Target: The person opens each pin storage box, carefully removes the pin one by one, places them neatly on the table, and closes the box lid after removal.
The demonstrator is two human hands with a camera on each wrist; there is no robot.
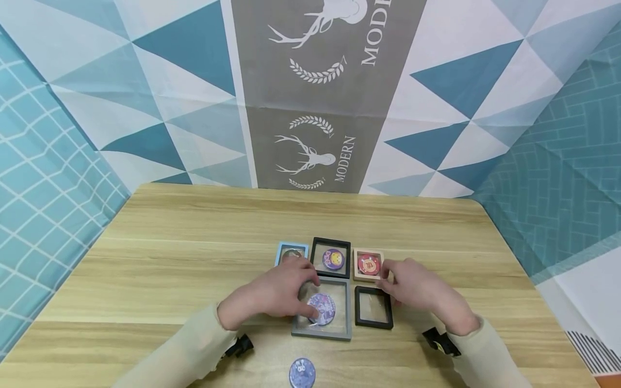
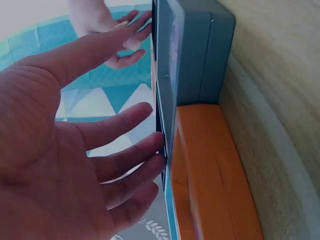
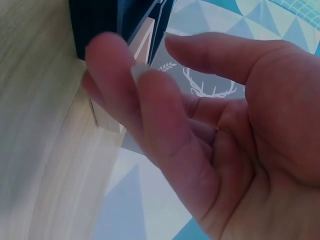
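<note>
Desk (image 1: 194, 226) with the work seemingly well along. At far left, a light-blue frame (image 1: 294, 244), dark round badge (image 1: 291, 253) inside, partly behind the left hand (image 1: 278, 288); fingers of that hand spread, gripping nothing visible. In the left wrist view, an orange frame (image 2: 215, 165) against the grey frame (image 1: 320, 334), too little shown to tell if filled. Nearer the front, a loose blue-violet badge (image 1: 302, 373) outside every frame, apparently left over. Next, inside the grey frame, a lilac badge (image 1: 326, 307), thumb of the left hand above it; contact impossible to tell. Behind, a large black frame (image 1: 331, 240) with a yellow-and-purple badge (image 1: 333, 260), seemingly done. Further right, a beige frame (image 1: 367, 278) with a red badge (image 1: 368, 264), likewise done; in front, a small black frame (image 1: 373, 324), no badge visible, seemingly left to fill. Last, the right hand (image 1: 417, 285) beside the beige frame, loosely bent, nothing visibly held.
</note>
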